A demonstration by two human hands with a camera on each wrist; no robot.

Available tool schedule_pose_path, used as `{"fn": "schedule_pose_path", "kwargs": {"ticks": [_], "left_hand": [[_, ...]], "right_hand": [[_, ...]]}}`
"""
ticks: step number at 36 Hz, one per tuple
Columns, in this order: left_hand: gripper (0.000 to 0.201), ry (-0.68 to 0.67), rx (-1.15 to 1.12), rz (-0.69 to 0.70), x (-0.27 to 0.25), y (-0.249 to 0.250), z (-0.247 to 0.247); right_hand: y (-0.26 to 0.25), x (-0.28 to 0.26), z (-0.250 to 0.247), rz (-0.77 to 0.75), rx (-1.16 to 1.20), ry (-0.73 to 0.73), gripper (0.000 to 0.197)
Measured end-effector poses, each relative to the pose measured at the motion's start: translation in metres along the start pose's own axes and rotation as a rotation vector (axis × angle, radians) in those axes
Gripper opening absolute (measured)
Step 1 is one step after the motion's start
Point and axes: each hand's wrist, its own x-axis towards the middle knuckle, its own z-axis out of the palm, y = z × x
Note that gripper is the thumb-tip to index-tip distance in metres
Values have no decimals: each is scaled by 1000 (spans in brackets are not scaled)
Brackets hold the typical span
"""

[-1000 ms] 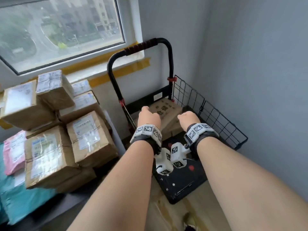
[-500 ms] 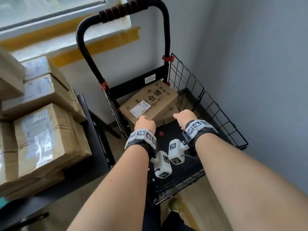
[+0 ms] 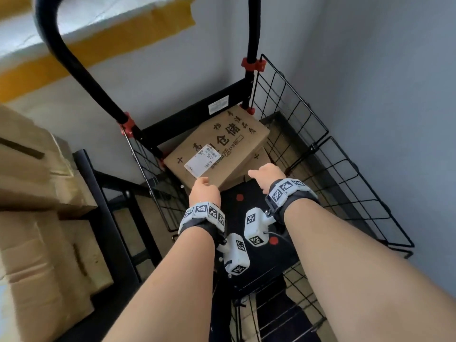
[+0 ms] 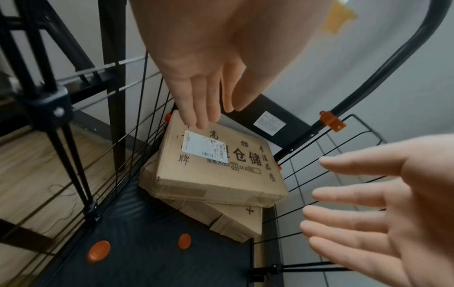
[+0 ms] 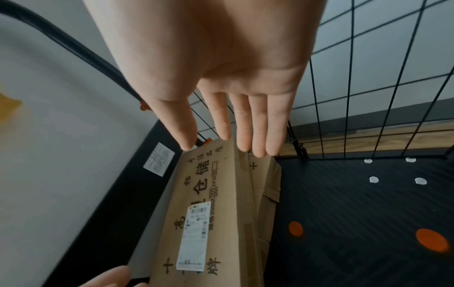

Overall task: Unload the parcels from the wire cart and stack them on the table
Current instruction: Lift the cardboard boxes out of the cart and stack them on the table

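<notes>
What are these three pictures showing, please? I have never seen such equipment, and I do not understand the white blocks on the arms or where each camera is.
No robot is here: a person works with two bare hands. The white blocks are small cameras strapped to the wrists. The wide picture comes from a camera on the head, looking down; the other two look along each palm.

The left hand and right hand both reach into a black wire cart, fingers straight, holding nothing. Inside the cart lie two flat cardboard parcels: the top parcel has printed characters and a white label, and rests askew on the lower parcel. At the left edge, other cardboard boxes are piled on a black table.
</notes>
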Motion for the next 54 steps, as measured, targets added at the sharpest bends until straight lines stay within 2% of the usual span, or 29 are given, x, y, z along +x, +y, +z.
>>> {"fn": "schedule_pose_path", "kwargs": {"ticks": [3,11,16,22,30,32,34,36,41,46,50,54], "left_hand": [[43,12,43,-26,15,-7,17],[54,19,194,-37,43,-30,61],[55,86,221,-23,67,-47,79],[52,127,321,75,97,-69,87],[52,70,452,71,122,-99,92],[54,74,465,61,123,-102,94],[55,72,468,38,122,-101,95],[53,77,466,34,121,-99,94],[57,40,468,51,122,-99,85],[52,28,469,92,120,-105,81],[49,49,437,115,119,-110,84],[38,110,426,126,114,-109,87]], "right_hand": [[2,22,11,33,36,-37,53],[4,83,36,63,21,-116,68],[3,119,60,80,3,-160,77],[4,152,96,85,-22,-177,85],[13,181,125,130,108,-203,84],[15,183,132,129,143,-240,100],[20,191,140,136,197,-268,128],[25,197,145,151,269,-294,139],[31,203,155,187,369,-364,144],[57,256,186,254,493,-344,133],[56,242,175,287,562,-355,119],[60,229,160,282,576,-326,129]]}}
